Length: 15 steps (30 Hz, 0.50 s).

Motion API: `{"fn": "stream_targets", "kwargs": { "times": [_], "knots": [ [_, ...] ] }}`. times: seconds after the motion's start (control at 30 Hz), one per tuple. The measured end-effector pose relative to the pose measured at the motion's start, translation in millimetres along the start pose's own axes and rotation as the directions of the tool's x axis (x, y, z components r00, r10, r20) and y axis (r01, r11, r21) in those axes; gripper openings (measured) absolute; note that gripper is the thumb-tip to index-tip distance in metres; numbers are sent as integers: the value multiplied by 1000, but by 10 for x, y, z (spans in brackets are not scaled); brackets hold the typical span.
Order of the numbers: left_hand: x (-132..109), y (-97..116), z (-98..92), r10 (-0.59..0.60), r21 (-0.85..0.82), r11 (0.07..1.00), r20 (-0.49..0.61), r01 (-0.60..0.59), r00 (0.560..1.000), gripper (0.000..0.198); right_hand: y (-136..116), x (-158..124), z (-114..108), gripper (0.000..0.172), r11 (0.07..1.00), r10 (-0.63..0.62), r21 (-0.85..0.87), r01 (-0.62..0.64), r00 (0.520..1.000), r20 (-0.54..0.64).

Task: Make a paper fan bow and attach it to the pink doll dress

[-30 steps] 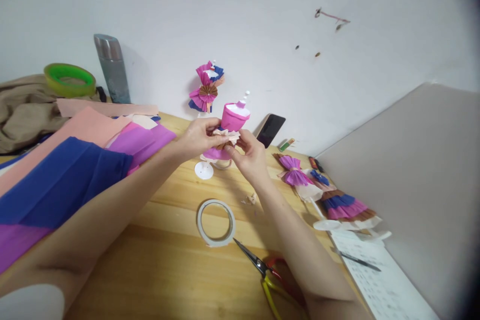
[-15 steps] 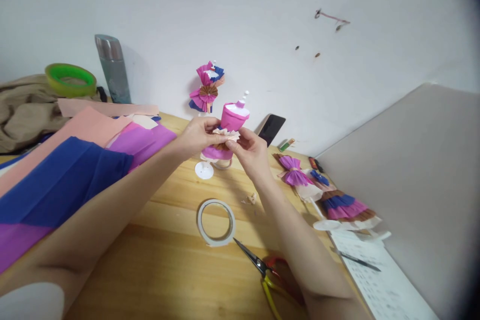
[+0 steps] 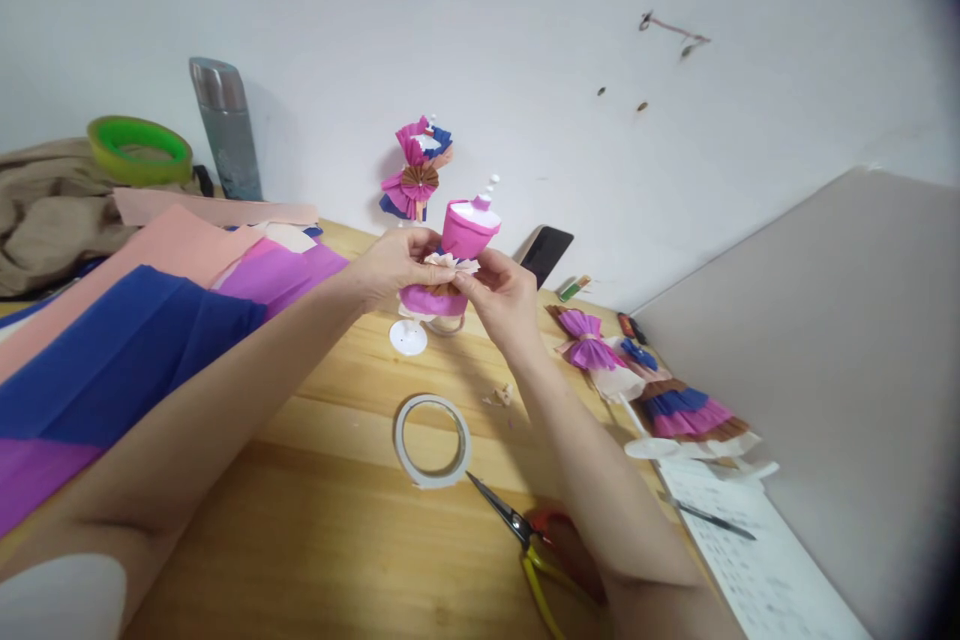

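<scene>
A miniature dress form (image 3: 469, 228), wrapped in pink paper with a white neck knob, is held up between my two hands, tilted a little. Below its waist is a skirt of ruffled crepe paper (image 3: 433, 300) in pink, brown and cream. My left hand (image 3: 401, 268) pinches the cream ruffle (image 3: 450, 265) at the waist from the left. From the right, my right hand (image 3: 506, 290) presses thumb and fingers on the same ruffle. The form's round white base (image 3: 408, 338) shows beneath the skirt. Fingers behind the form are hidden.
On the wooden table (image 3: 322, 540) lie a tape roll (image 3: 400, 440) and scissors (image 3: 517, 522). Crepe paper sheets (image 3: 150, 340) cover the left; a bottle (image 3: 229, 135) stands behind. A dressed form (image 3: 416, 175) stands by the wall, more dressed forms (image 3: 686, 410) lie right, near a phone (image 3: 547, 255).
Both hands keep their hold on the ruffle, with only slight finger movement at the waist. The view has shifted slightly; the other things stay in place.
</scene>
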<state>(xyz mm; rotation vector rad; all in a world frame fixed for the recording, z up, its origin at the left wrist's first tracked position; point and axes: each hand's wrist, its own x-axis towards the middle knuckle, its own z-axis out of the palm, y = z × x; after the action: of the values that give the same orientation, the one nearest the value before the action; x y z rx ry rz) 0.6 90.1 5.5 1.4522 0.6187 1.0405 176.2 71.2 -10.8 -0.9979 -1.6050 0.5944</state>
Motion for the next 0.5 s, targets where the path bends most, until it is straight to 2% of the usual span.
{"fn": "stream_targets", "kwargs": {
  "times": [0.17, 0.3, 0.5],
  "knots": [
    [-35, 114, -7, -25, 30, 999, 115, 22, 993, 32, -26, -21, 2, 32, 997, -3, -74, 1, 1000, -25],
    [-35, 114, 22, -6, 23, 1000, 44, 5, 999, 26, -52, -34, 2, 34, 996, -29, -89, 28, 1000, -1],
    [-21, 70, 57, 17, 28, 999, 14, -17, 1000, 21, -1, -46, -29, 44, 994, -89, -57, 91, 996, 27]
  ]
}}
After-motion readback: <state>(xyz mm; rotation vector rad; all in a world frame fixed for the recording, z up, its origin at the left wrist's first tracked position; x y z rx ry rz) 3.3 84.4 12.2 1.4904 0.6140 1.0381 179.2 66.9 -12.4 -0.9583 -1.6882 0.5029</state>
